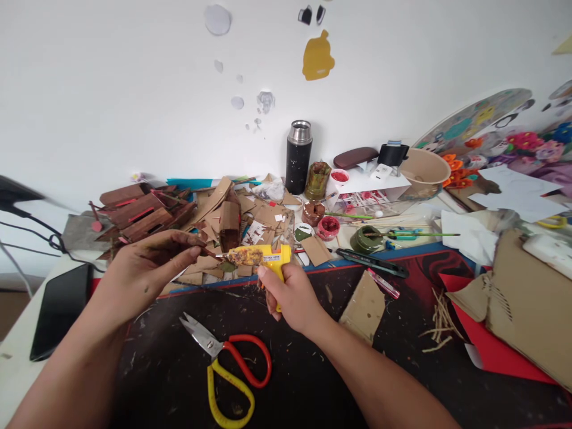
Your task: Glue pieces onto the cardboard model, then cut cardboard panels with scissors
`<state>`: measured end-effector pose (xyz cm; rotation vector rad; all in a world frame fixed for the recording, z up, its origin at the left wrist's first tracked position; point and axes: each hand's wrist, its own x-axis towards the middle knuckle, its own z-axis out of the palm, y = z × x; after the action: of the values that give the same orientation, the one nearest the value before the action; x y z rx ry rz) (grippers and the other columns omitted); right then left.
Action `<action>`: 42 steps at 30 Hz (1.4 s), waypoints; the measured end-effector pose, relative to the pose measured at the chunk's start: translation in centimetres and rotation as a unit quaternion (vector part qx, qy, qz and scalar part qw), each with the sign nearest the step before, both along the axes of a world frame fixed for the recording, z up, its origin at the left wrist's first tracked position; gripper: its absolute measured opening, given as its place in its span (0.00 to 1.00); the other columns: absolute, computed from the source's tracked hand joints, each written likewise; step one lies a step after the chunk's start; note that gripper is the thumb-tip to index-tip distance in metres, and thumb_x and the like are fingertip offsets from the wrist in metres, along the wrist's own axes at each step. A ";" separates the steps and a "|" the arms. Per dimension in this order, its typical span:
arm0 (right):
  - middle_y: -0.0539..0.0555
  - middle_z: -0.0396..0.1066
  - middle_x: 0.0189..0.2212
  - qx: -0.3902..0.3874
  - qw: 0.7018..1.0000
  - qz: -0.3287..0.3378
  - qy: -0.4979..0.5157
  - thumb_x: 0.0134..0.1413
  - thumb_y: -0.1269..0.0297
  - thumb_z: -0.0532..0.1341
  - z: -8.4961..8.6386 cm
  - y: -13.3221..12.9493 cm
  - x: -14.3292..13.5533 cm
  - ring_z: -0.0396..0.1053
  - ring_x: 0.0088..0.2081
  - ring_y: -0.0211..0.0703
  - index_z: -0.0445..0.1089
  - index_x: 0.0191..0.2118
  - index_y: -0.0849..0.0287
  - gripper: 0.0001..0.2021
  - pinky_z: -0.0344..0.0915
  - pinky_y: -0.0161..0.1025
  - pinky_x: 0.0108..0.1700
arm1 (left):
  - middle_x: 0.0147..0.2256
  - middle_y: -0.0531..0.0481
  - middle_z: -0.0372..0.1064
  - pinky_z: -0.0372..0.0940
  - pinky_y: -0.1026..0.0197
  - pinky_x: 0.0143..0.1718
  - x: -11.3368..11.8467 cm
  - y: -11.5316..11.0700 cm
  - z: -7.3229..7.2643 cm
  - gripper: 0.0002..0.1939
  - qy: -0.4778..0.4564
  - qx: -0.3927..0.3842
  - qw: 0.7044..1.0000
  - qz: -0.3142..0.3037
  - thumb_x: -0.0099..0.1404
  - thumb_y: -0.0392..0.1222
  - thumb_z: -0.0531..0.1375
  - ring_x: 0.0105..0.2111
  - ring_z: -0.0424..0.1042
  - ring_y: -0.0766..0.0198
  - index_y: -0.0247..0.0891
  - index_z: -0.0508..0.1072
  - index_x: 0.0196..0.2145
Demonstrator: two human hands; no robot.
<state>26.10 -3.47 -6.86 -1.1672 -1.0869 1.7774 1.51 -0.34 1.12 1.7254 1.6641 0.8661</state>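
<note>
My right hand [290,292] is wrapped round the handle of a yellow glue gun [263,256], its body smeared with brown. The gun's metal nozzle points left, close to the fingertips of my left hand [149,268]. Thumb and fingers of that hand pinch a small, thin brown piece [209,251], partly hidden by the fingers; its material I cannot tell. Below the hands, scissors [218,348] with one red and one yellow handle lie partly open on the dark mat [308,381].
Behind the hands are cardboard scraps [263,217] and brown model pieces [143,214]. A black flask [299,158], paint pots [328,227] and a utility knife [370,262] stand or lie farther right. A phone [62,310] lies at left, a cardboard sheet [531,304] at right.
</note>
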 end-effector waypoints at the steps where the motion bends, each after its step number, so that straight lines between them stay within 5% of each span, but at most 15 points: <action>1: 0.44 0.60 0.12 0.000 1.000 -0.001 0.000 0.58 0.35 0.64 0.0 0.0 0.0 0.57 0.12 0.33 0.61 0.22 0.53 0.28 0.53 0.32 0.15 | 0.37 0.46 0.82 0.71 0.61 0.35 0.0 0.0 0.0 0.18 0.000 0.000 1.000 -0.002 0.60 0.60 0.69 0.35 0.78 0.57 0.43 0.83 0.36; 20: 0.44 0.60 0.12 0.004 1.000 0.007 0.015 0.58 0.36 0.65 0.0 0.3 0.0 0.58 0.13 0.33 0.64 0.25 0.54 0.27 0.55 0.31 0.16 | 0.36 0.49 0.82 0.71 0.61 0.39 -1.0 0.7 -0.2 0.13 0.011 0.028 0.999 -0.019 0.61 0.58 0.69 0.37 0.78 0.57 0.47 0.84 0.35; 26: 0.44 0.60 0.12 -0.004 1.000 0.002 0.031 0.56 0.35 0.66 -0.2 0.4 0.0 0.58 0.12 0.33 0.64 0.24 0.55 0.28 0.55 0.31 0.16 | 0.34 0.49 0.81 0.69 0.64 0.34 -2.5 0.7 -0.2 0.11 -0.064 0.051 0.992 0.093 0.56 0.52 0.73 0.34 0.75 0.60 0.44 0.83 0.32; 31: 0.43 0.60 0.11 -0.012 0.997 -0.003 0.073 0.54 0.33 0.67 -0.4 0.6 0.0 0.58 0.12 0.33 0.64 0.25 0.55 0.29 0.56 0.31 0.16 | 0.30 0.53 0.80 0.70 0.66 0.36 -3.4 0.8 0.8 0.10 -0.187 0.107 0.956 0.199 0.53 0.42 0.75 0.31 0.76 0.65 0.40 0.83 0.33; 35: 0.43 0.61 0.13 -0.014 0.993 -0.003 0.120 0.55 0.33 0.67 -0.3 0.7 0.4 0.59 0.12 0.34 0.67 0.28 0.56 0.28 0.56 0.32 0.16 | 0.27 0.53 0.79 0.71 0.63 0.34 -5.3 1.4 1.6 0.10 -0.272 0.221 0.916 0.194 0.48 0.36 0.72 0.26 0.74 0.64 0.37 0.82 0.31; 42: 0.46 0.65 0.14 0.023 0.986 0.159 0.043 0.60 0.31 0.62 -0.2 -0.6 -0.3 0.62 0.16 0.34 0.68 0.30 0.58 0.30 0.58 0.32 0.21 | 0.24 0.51 0.77 0.69 0.62 0.31 -5.5 0.9 2.8 0.07 -0.300 0.252 0.903 0.178 0.48 0.33 0.69 0.24 0.72 0.65 0.35 0.80 0.28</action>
<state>25.80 -4.08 -7.03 -0.9177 -1.3108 2.0127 -3.95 0.56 3.91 1.2360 1.4007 1.9177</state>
